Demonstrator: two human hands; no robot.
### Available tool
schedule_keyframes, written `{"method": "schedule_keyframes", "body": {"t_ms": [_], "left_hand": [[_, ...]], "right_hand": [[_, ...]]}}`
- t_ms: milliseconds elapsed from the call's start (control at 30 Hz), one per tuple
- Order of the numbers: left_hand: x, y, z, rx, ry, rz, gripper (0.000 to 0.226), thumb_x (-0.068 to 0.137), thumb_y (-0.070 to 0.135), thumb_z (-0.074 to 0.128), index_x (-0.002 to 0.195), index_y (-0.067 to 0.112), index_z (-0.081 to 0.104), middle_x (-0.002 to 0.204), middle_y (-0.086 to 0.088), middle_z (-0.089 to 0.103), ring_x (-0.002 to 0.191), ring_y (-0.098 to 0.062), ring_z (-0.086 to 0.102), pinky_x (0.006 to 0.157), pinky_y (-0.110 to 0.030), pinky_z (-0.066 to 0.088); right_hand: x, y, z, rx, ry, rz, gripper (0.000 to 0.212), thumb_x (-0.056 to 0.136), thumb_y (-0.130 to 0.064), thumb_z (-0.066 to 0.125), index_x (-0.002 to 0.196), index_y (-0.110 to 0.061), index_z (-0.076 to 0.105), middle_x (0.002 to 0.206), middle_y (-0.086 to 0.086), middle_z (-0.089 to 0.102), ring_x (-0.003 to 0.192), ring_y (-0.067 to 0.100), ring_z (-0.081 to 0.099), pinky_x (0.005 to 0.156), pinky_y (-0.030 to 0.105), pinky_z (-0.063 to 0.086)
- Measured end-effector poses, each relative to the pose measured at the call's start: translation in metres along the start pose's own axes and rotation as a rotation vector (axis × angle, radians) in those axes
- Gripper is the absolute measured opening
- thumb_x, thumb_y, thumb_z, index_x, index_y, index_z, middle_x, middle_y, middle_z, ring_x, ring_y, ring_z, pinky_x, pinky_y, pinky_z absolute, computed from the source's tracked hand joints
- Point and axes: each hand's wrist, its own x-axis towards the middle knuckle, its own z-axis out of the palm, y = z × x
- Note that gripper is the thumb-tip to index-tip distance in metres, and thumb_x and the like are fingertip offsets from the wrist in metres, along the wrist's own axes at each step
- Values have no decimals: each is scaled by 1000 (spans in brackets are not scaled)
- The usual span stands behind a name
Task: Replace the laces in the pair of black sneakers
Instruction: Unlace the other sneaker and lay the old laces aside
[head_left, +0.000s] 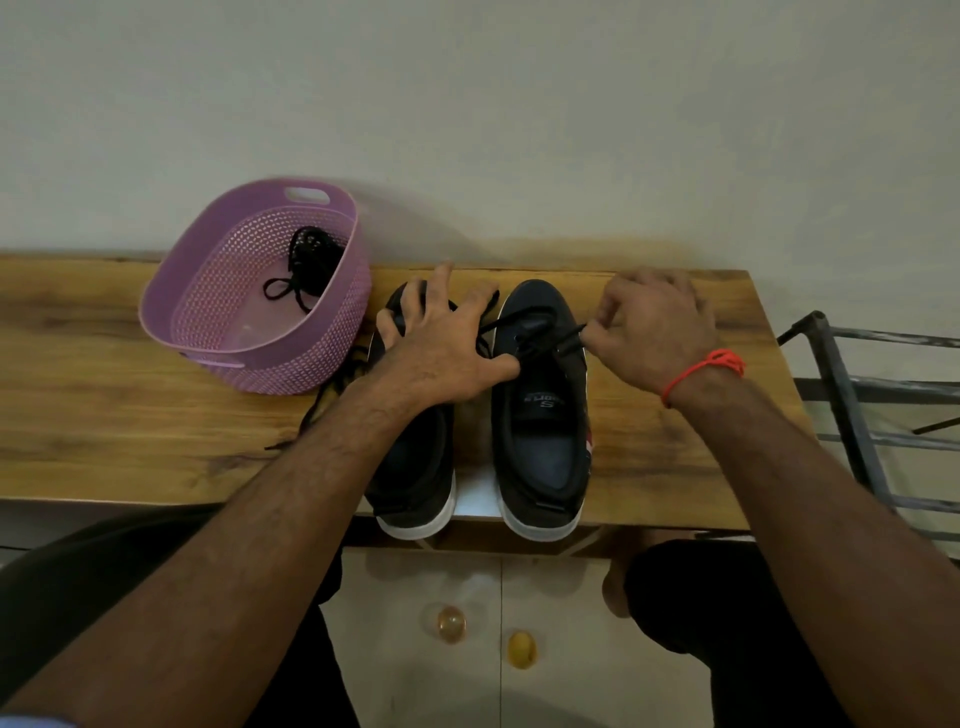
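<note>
- On the wooden bench (104, 364) against the wall, two black sneakers stand side by side, toes to the wall: the left sneaker (415, 467) and the right sneaker (540, 415).
- The left hand (441, 348) lies spread over the left sneaker's front, fingers straight, thumb reaching to the right sneaker's tongue; it presses and grips nothing.
- The right hand (649, 332) has its fingers curled, pinching the end of the black lace (550, 338) that crosses the right sneaker's eyelets.
- A loose lace (322, 400) trails off the left sneaker onto the bench, beside the purple basket (332, 338), which holds a bundle of black laces (306, 265).
- Risks, as I judge them: a sharp sideways pull could drag the right sneaker, which nothing pins firmly; the lace could snag at an eyelet.
- Old and new laces are both black, so they could be mixed up if they end up together.
</note>
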Motion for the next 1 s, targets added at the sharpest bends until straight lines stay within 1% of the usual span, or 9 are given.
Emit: {"method": "schedule_keyframes", "body": {"t_ms": [100,233,367,467,567,633,767,867,1000], "left_hand": [[1,2,-1,10,-7,-13,90,81,58,70,155,45,21,167,3,-8,153,-33,-8,119,-64,5],[1,3,-3,10,-23,-12,89,82,57,69,155,46,20,168,3,-8,153,-33,-9,119,-63,5],[0,2,-5,-5,-25,-13,89,82,57,69,155,46,21,168,3,-8,153,-33,-10,119,-63,4],[-1,2,-6,-19,-27,-13,89,81,57,71,155,45,22,167,2,-8,153,-33,-11,119,-63,3],[-2,3,-5,-9,-25,-10,89,81,55,71,155,45,22,167,2,-8,152,-34,-11,119,-63,4],[-2,3,-5,-8,-22,-6,89,81,54,71,154,45,22,167,1,-8,152,-35,-10,119,-63,4],[-2,1,-3,-9,-19,-4,86,81,54,71,153,47,23,168,2,-8,152,-34,-10,119,-62,3],[-3,0,-3,-25,-34,-9,86,82,53,71,153,47,23,168,2,-8,153,-34,-12,120,-63,2],[-3,-1,-4,-23,-37,-13,88,82,54,71,155,45,23,168,2,-9,153,-35,-12,119,-65,2]], "right_hand": [[-4,-7,5,19,-120,-120,26,86,-41,62,110,-33,59,148,-2,41,139,29,26,108,50,26],[-12,-22,18,-118,-193,-299,23,91,-48,60,105,-31,62,156,-3,30,145,29,15,111,53,20],[-4,-15,10,66,-17,-157,17,81,-44,60,76,-29,56,127,-6,58,126,27,43,97,45,37],[10,3,-5,216,134,27,19,73,-44,53,67,-27,49,103,-1,61,109,28,54,93,46,46],[10,12,-3,161,71,6,8,83,-37,62,89,-31,62,130,2,55,132,29,39,109,49,33],[2,1,3,101,-8,-128,21,85,-41,64,104,-33,64,149,4,41,144,30,23,115,52,25],[-13,-22,18,-104,-159,-307,23,88,-45,63,106,-30,63,160,1,22,149,30,6,114,54,17],[-10,-22,16,-111,-104,-254,13,87,-39,63,95,-28,64,151,-4,38,143,28,22,109,50,25],[3,2,-10,8,181,40,10,83,-31,63,83,-21,61,116,0,60,117,30,46,95,45,40]]}}
